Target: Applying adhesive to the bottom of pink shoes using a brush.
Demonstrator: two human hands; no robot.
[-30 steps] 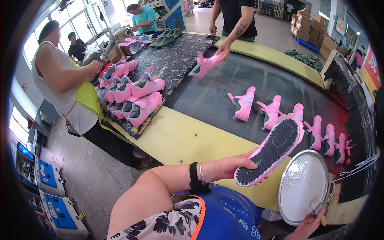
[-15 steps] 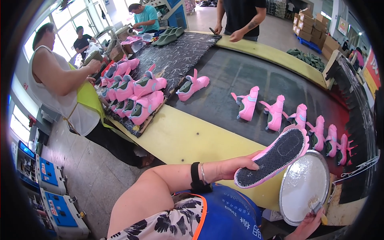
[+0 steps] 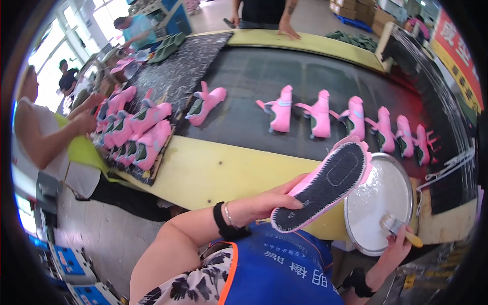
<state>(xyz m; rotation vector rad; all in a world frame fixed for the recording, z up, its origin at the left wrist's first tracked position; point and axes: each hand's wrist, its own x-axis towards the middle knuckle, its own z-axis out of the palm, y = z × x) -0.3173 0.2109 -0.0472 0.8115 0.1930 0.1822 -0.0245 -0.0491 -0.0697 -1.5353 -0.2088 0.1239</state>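
Observation:
My left hand grips a pink shoe upper turned bottom up, its dark grey underside facing me. It hangs over the yellow table edge, next to a round metal pan of white glue. My right hand holds a small brush with its bristles at the pan's lower right rim.
Several pink shoe uppers lie in a row on the dark conveyor belt. More pink shoes are stacked on a black mat at the left, where a person in a yellow-green apron stands. Another person's hand rests on the far side.
The pink shoes on the belt have travelled to the right. My left hand has lowered the held shoe slightly toward the pan. The person at the far side let go of a shoe.

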